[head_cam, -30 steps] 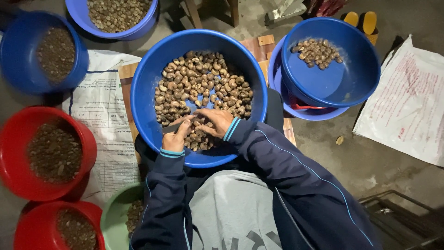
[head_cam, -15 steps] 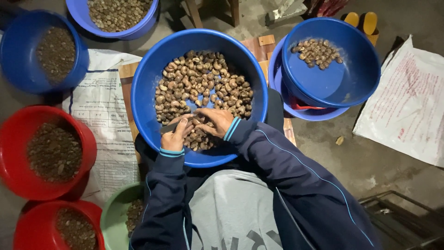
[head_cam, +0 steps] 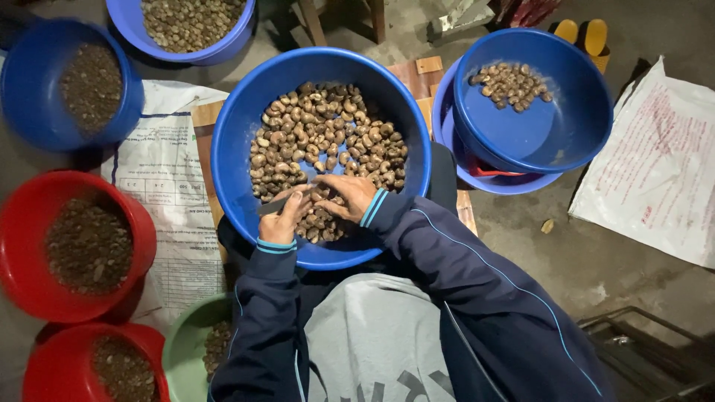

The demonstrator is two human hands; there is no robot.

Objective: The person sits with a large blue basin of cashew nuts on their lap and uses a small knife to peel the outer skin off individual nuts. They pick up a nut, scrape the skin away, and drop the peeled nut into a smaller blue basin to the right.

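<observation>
Brown nuts point(head_cam: 328, 141) are heaped in the big blue basin point(head_cam: 238, 149), which is set directly before the person. At the near edge of that heap, the left hand point(head_cam: 281, 219) is closed around a slim knife-like tool point(head_cam: 281, 201), while the right hand point(head_cam: 348, 197) is curled with its fingertips pinching a nut. To the right of the big blue basin, a smaller blue bowl point(head_cam: 566, 134) is seen with a few nuts. To its left, a red bowl point(head_cam: 22, 223) of dark scraps is placed on the floor.
</observation>
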